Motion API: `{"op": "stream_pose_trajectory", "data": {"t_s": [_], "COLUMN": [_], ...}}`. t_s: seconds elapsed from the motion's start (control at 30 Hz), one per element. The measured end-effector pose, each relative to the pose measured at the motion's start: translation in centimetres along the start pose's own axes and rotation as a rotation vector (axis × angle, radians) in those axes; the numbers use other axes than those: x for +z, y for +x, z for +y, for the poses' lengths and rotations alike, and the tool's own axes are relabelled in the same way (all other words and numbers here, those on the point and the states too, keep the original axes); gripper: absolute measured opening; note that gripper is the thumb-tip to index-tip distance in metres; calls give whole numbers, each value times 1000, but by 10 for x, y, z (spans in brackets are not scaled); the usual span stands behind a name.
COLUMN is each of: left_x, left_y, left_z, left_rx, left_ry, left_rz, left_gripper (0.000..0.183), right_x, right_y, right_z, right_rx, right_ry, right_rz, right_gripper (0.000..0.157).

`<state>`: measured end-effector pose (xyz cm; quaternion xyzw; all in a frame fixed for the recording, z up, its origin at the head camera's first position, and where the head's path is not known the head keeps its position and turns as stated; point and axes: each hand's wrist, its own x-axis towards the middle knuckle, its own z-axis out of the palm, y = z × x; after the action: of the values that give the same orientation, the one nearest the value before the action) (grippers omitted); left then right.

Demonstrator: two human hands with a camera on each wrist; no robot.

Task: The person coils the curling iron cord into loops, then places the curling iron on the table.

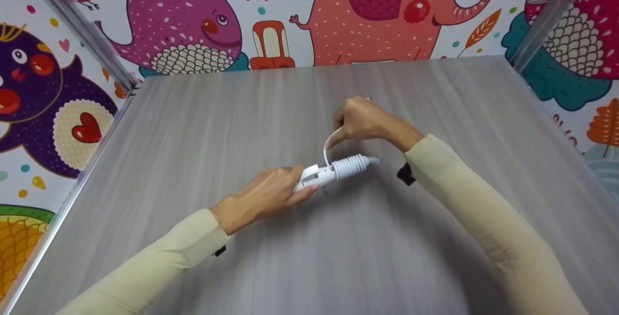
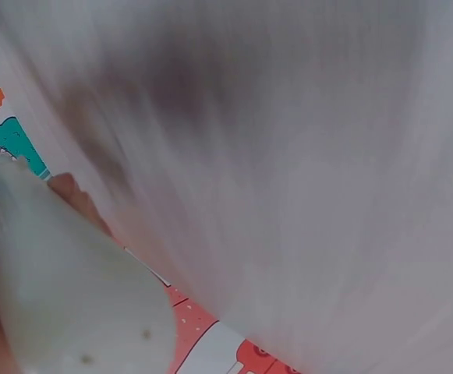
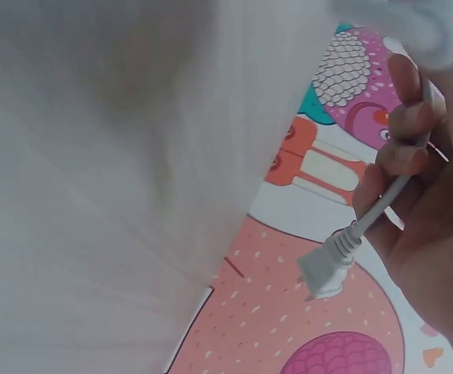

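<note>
A slim white handheld appliance (image 1: 321,176) is held above the table, its exact kind unclear. Its white cord (image 1: 350,166) is wound in several turns around the end on the right. My left hand (image 1: 268,191) grips the other end, which it covers, with the thumb along the near side. A length of cord rises from the coil to my right hand (image 1: 365,120), which pinches it above and beyond the appliance. In the right wrist view, the cord crosses the curled fingers (image 3: 408,121) and ends in a white plug (image 3: 327,265) hanging out below the hand.
Beneath the hands lies a grey wood-grain table (image 1: 232,126). Walls printed with cartoon animals (image 1: 188,24) stand behind and at both sides. Metal posts (image 1: 82,24) rise at the back corners.
</note>
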<state>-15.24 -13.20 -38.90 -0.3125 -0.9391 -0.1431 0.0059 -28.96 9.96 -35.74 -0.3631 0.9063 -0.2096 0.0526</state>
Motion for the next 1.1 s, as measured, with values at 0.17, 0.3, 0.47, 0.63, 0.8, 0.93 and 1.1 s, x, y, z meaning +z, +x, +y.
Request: {"op": "stream_pose_trajectory", "data": {"t_s": [0.17,0.3,0.47,0.63,0.8,0.93,1.1], "left_x": [1,2,2,1,-3,-3,-1], "left_y": [2,4,3,1,2,1,-1], "left_z": [-4,-8,-14,-16,-15,-13,-13], "left_rx": [-40,-83,-146,-205,-271,-289,-270], "left_ry": [16,45,97,134,122,129,140], "left_rz": [-1,-13,24,91,96,122,194], "left_gripper": [37,38,38,39,41,40,39], "right_x": [-4,-5,-3,1,3,7,13], "right_y": [-5,-13,-25,-37,-44,-47,-50], "right_z": [-12,-25,-39,-43,-43,-41,-38], "right_rx": [-19,-22,-11,-3,4,-8,-6], "right_ry": [27,20,20,109,228,292,348], "right_rz": [43,39,-4,-9,-21,-65,-124], "right_gripper": [30,26,29,25,24,23,21]}}
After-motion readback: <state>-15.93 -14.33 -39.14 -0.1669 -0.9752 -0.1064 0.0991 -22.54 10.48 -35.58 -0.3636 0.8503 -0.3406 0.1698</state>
